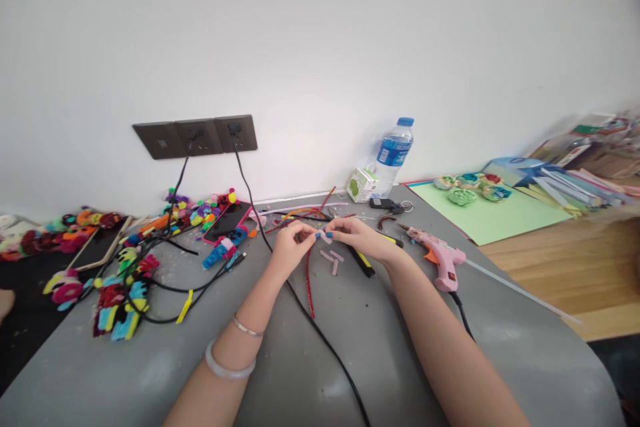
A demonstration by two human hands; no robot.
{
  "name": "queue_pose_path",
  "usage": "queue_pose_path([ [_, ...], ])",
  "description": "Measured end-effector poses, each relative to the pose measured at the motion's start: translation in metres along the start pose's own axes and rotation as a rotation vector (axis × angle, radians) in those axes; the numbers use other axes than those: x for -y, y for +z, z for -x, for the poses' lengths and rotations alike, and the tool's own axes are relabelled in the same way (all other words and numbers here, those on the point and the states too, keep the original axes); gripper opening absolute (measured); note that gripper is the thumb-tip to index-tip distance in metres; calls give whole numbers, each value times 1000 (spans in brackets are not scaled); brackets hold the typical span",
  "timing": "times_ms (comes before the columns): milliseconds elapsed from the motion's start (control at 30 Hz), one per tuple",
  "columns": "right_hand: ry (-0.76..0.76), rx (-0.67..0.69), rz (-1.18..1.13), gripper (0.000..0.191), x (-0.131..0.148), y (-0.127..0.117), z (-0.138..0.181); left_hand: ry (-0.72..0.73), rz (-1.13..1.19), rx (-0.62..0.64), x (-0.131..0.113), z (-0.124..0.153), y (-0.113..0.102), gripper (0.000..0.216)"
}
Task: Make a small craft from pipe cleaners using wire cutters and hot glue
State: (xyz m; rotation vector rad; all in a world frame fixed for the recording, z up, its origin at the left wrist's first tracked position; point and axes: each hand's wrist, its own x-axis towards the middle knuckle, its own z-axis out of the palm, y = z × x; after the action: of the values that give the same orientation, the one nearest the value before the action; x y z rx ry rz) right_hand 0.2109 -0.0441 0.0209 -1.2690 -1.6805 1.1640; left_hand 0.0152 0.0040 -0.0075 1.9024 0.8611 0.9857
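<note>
My left hand (295, 243) and my right hand (357, 237) meet over the grey table, fingertips pinched on a short pale pink pipe cleaner piece (326, 237). The piece looks bent between them. Just below it lie several similar cut pieces (335, 267). A red glittery pipe cleaner (309, 283) runs down the table between my forearms. Beneath my right hand a black and yellow tool (363, 263) is partly covered. To the right, a pink glue gun (440, 257) rests on its side, nozzle pointing toward the hand.
Black cables (320, 330) cross the table from wall sockets (195, 138). Colourful fuzzy crafts (123, 300) and phones (227, 221) crowd the left. A water bottle (393, 160), small carton (362, 185) and keys (395, 207) stand or lie behind. Green paper (480, 220) carries paper flowers at right.
</note>
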Motion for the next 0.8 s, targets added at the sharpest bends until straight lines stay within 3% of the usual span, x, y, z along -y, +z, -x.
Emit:
queue_pose_path([
  [800,13,9,-2,35,-2,0,0,-25,35,1,0,0,0,11],
])
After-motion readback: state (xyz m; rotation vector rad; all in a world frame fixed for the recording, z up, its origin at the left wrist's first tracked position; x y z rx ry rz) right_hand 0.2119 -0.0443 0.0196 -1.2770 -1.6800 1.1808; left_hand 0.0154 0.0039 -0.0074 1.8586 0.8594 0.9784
